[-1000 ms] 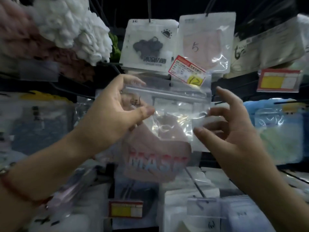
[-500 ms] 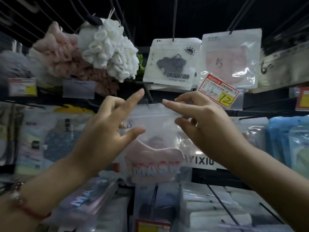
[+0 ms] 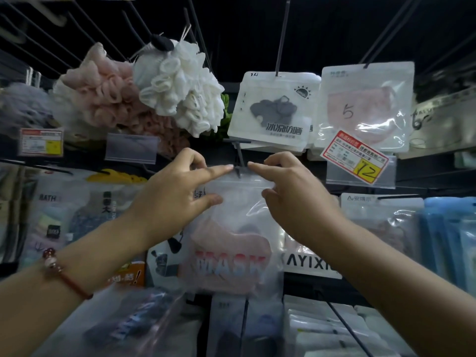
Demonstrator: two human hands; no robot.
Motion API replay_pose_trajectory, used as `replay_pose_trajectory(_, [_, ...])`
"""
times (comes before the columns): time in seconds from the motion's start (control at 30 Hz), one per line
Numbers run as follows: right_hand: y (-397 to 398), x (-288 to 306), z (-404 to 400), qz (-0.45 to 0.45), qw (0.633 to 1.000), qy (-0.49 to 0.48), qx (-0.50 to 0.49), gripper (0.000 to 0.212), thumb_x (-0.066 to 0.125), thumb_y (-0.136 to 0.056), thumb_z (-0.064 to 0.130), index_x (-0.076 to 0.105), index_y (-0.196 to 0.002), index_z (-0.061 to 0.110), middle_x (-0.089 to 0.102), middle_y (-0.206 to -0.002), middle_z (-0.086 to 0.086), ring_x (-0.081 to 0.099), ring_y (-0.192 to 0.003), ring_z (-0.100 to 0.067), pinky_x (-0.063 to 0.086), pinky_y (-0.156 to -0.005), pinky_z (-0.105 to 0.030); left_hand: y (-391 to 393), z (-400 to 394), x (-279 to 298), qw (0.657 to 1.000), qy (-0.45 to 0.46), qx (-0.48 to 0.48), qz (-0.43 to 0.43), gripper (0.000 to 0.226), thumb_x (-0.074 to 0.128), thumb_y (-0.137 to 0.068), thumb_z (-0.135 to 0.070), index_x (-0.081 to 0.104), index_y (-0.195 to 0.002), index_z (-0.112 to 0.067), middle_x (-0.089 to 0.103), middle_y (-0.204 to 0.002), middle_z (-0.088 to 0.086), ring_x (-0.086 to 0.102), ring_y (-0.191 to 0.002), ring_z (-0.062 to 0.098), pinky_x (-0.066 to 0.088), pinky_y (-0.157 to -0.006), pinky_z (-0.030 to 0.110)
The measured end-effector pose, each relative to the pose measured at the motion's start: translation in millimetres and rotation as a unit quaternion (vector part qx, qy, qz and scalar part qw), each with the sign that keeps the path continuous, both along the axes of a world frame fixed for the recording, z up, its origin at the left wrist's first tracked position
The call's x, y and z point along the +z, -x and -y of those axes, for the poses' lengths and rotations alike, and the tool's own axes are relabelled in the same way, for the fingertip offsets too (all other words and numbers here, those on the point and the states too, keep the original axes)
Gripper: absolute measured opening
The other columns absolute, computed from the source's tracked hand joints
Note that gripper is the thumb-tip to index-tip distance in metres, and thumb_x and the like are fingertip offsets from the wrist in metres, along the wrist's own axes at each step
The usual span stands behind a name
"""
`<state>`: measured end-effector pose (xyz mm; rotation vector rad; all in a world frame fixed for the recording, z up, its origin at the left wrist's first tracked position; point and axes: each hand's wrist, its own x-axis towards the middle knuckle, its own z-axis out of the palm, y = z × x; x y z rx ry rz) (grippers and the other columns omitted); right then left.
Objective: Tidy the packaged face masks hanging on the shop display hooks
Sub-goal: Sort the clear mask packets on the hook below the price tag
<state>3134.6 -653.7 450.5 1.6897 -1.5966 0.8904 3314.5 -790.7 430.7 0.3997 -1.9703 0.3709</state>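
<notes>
A clear bag with a pink mask printed "MASK" (image 3: 231, 243) hangs in the middle of the display. My left hand (image 3: 177, 194) pinches its top left corner, thumb in front and forefinger stretched toward the dark display hook (image 3: 239, 161). My right hand (image 3: 286, 186) pinches the top right corner, its forefinger pointing at the same hook. The bag's top edge sits right at the hook tip; whether it is threaded on cannot be seen.
Above hang a white pack with a grey mask (image 3: 273, 114) and a clear pack marked 5 (image 3: 365, 106), with a red price tag (image 3: 355, 157) below. Pink and white bath puffs (image 3: 144, 99) hang at upper left. More packs fill the hooks below and beside.
Both hands have lifted the bag up to the hook. My right hand, free a second ago, now pinches the bag's top right corner. The view has tilted upward.
</notes>
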Motion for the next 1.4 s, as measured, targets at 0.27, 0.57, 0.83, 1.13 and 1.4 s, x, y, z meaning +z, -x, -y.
replay_pose_trajectory(0.27, [6.0,-15.8,13.3,0.022,0.999,-0.015,-0.029,0.062,0.056,-0.096,0.013,0.035,-0.149,0.037,0.033,-0.144,0.011,0.050,-0.108,-0.010,0.049,-0.082,-0.023,15.7,0.8,-8.2,0.995,-0.055,0.064,0.054,0.061,0.059,-0.094,-0.048,0.033,-0.149,-0.048,0.037,-0.117,-0.009,0.044,-0.104,0.007,0.047,-0.090,0.030])
replay_pose_trajectory(0.57, [-18.7,-115.5,-6.9,0.084,0.996,-0.008,0.012,0.066,0.059,-0.093,0.034,0.027,-0.150,0.042,-0.014,-0.163,0.009,-0.017,-0.149,-0.018,0.001,-0.117,-0.038,-21.1,-39.3,-110.3,0.969,-0.183,0.160,0.037,0.069,0.044,-0.092,-0.067,0.015,-0.153,-0.052,-0.005,-0.166,-0.013,0.002,-0.153,0.015,0.011,-0.122,0.039])
replay_pose_trajectory(0.83, [-69.8,-236.4,-14.7,0.118,0.981,-0.078,0.135,0.052,0.047,-0.083,0.042,0.058,-0.132,0.028,0.054,-0.142,0.003,0.036,-0.140,-0.022,0.012,-0.118,-0.036,-89.2,-81.2,-218.2,0.919,-0.311,0.233,0.062,0.060,0.034,-0.088,-0.079,0.019,-0.144,-0.063,0.005,-0.156,-0.029,-0.002,-0.147,0.000,0.005,-0.117,0.027])
replay_pose_trajectory(1.13, [-91.4,-246.7,-28.4,0.182,0.963,-0.113,0.162,0.049,0.052,-0.085,0.045,0.057,-0.132,0.031,0.054,-0.138,0.007,0.029,-0.139,-0.019,0.001,-0.116,-0.029,-102.2,-92.9,-229.6,0.918,-0.299,0.255,0.054,0.057,0.042,-0.093,-0.067,0.037,-0.147,-0.050,0.027,-0.156,-0.019,0.022,-0.145,0.005,0.023,-0.116,0.032])
replay_pose_trajectory(1.4, [-109.2,-241.5,-14.8,0.227,0.944,-0.178,0.158,0.054,0.052,-0.094,0.045,0.035,-0.146,0.044,0.031,-0.144,0.032,0.024,-0.130,0.012,0.023,-0.104,-0.012,-108.1,-49.9,-210.2,0.938,-0.260,0.219,0.074,0.058,0.057,-0.090,-0.056,0.045,-0.145,-0.042,0.036,-0.154,-0.013,0.032,-0.141,0.011,0.029,-0.114,0.035])
